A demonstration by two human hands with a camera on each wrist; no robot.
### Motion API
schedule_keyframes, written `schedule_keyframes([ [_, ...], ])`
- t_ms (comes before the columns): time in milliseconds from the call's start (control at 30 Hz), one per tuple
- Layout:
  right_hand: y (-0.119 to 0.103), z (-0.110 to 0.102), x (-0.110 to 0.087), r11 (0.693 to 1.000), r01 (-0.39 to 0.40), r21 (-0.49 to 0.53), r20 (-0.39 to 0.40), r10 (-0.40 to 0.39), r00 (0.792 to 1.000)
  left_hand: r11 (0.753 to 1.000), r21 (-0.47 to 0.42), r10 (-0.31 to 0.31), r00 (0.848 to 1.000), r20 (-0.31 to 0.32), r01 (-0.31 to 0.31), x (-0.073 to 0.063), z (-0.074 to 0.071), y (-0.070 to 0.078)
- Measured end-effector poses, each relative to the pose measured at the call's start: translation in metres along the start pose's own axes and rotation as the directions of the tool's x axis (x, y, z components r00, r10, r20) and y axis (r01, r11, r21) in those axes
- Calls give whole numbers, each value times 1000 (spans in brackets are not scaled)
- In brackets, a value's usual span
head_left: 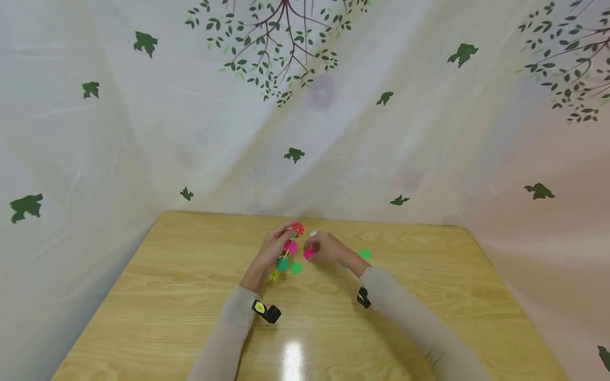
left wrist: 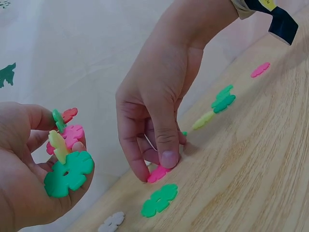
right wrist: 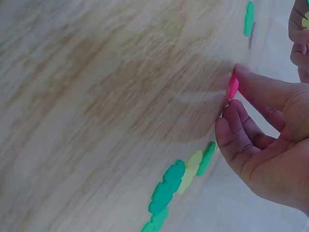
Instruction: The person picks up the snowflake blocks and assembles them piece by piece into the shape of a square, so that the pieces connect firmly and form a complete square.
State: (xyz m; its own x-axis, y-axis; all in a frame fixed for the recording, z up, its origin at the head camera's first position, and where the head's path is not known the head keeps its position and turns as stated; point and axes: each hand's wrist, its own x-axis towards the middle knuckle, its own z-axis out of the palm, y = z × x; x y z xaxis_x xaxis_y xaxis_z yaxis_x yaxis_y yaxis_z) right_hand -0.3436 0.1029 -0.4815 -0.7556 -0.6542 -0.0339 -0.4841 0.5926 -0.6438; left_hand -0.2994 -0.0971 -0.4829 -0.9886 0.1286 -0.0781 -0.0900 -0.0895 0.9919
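My left hand (head_left: 270, 250) grips a chain of interlocked plastic flower discs. In the left wrist view its near end is a teal-green disc (left wrist: 70, 175), with yellow (left wrist: 58, 146), pink (left wrist: 74, 134) and red (left wrist: 70, 114) ones behind. The head view shows another yellow disc (head_left: 274, 275) at the chain's lower end. To the right, my right hand (head_left: 330, 247) pinches a loose pink disc (right wrist: 232, 88) between thumb and fingers, down at the tabletop. Close by lie a green disc (left wrist: 159, 200) and a whitish disc (left wrist: 112, 222).
On the wooden table (head_left: 190, 317), more loose discs lie beyond the right hand: yellow (right wrist: 190, 172), teal (right wrist: 167, 187), green (right wrist: 206, 158) and a pink one (left wrist: 260, 69) farther off. A pale leaf-patterned curtain (head_left: 229, 159) hangs behind the table's far edge.
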Motion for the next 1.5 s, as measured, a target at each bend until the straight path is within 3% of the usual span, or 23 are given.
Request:
schedule_keyframes([
  [133,1,-1,1,1000,-4,-19,1,4,1000,1000,-1,-5,1000,1,5,2,0,-1],
  [333,-1,-6,2,998,-24,50,31,22,999,998,28,47,999,1,-47,5,-3,0],
  [600,7,-14,-3,981,-87,172,104,70,992,1000,-3,13,1000,12,-13,7,-3,0],
  [800,16,-21,-9,941,-142,306,100,117,988,1000,-13,16,1000,18,-16,9,-1,-1],
  [933,16,-23,-13,911,-142,388,3,153,988,1000,-4,14,1000,12,-14,9,-1,0],
  [1067,10,-21,-17,862,-71,503,-146,166,975,1000,-25,16,1000,3,-16,9,1,2],
  [1133,5,-19,-18,832,-19,555,-226,172,959,999,-44,19,1000,-4,-20,9,4,3],
  [1233,-5,-16,-20,812,57,581,-340,178,923,998,-66,19,1000,-11,-20,7,7,4],
  [1400,-17,-10,-22,802,158,576,-464,161,871,998,-63,10,1000,-13,-11,1,13,1],
  [1500,-21,-7,-23,812,203,547,-518,139,844,998,-60,16,1000,-16,-17,-2,14,0],
])
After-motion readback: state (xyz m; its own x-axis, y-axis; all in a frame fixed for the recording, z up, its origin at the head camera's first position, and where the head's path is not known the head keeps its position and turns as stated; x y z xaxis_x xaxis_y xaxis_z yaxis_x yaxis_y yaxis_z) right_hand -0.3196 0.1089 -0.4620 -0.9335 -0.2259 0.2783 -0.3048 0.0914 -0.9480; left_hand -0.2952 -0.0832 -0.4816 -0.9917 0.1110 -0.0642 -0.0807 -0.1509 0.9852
